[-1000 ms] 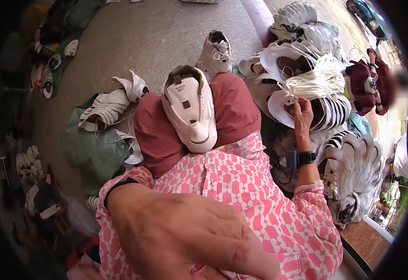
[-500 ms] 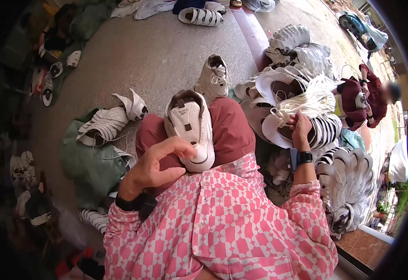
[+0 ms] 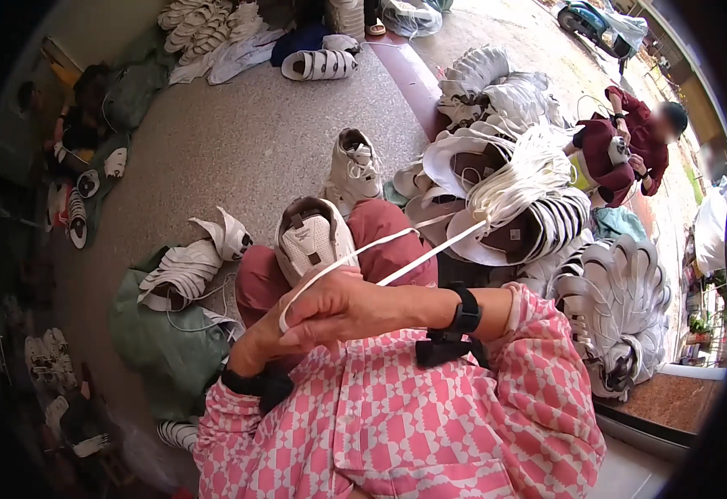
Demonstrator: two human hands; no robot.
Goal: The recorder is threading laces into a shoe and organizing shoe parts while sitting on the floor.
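Note:
A white sneaker upper [image 3: 307, 237] without laces rests between my knees, its opening facing away from me. My right hand [image 3: 334, 301] is drawn across my lap, closed on a white shoelace [image 3: 426, 264]. One strand runs taut from it to the bundle of laces [image 3: 530, 170] on the right; another loops over the sneaker. Just below and left, my left hand [image 3: 255, 339] meets the right one, and its fingers are mostly hidden behind it. A second sneaker [image 3: 355, 170], with its laces in, stands on the floor beyond my knees.
Nested white shoe uppers [image 3: 509, 237] are heaped under the laces, with more stacks [image 3: 617, 303] at the right. A green sack [image 3: 164, 333] with uppers on it lies at my left. A person [image 3: 630, 145] in dark red works at the right; another sits far left.
My right hand has come from the lace bundle across to my left hand, drawing out a shoelace. The left hand has moved off the sneaker's toe. The view has shifted slightly.

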